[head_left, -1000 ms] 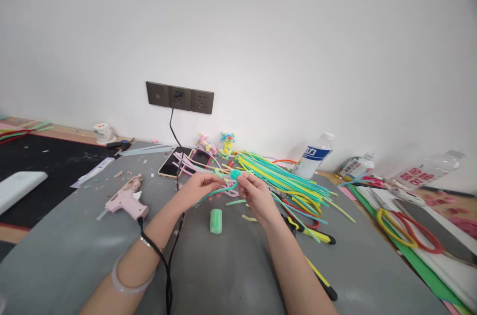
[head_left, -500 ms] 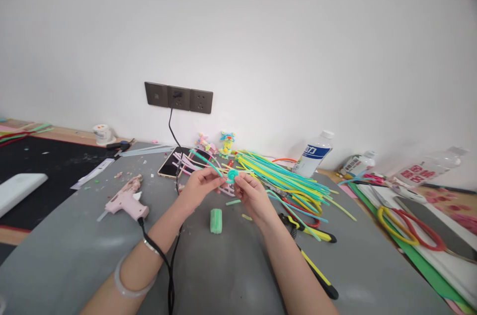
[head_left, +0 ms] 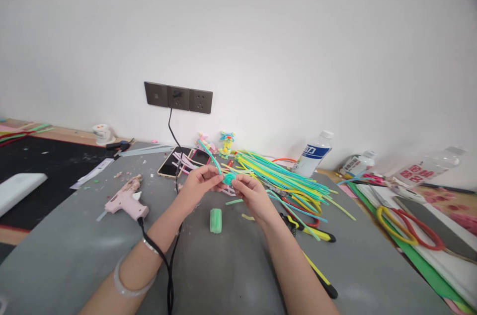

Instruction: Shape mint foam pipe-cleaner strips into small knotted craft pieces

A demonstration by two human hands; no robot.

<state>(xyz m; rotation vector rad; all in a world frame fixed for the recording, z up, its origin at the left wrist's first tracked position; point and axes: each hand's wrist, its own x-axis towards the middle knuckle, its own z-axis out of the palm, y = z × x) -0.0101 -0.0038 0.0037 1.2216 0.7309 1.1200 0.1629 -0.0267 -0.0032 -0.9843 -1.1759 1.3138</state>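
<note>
Swung upward since a second ago, the loose tail of the thin teal strip (head_left: 210, 156) now points at the white wall (head_left: 298, 32). Above the grey table mat (head_left: 231, 275), beside the heap of green and yellow strips (head_left: 283, 176), left hand (head_left: 199, 183) and right hand (head_left: 253, 195) pinch its small teal coil (head_left: 228, 179) between fingertips.

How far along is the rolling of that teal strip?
Done: a green roll lies on the mat, seemingly finished, and two small figures stand by the wall. In hand: left hand and right hand pinch a teal coil. Left: its free tail is not yet wound in.
</note>
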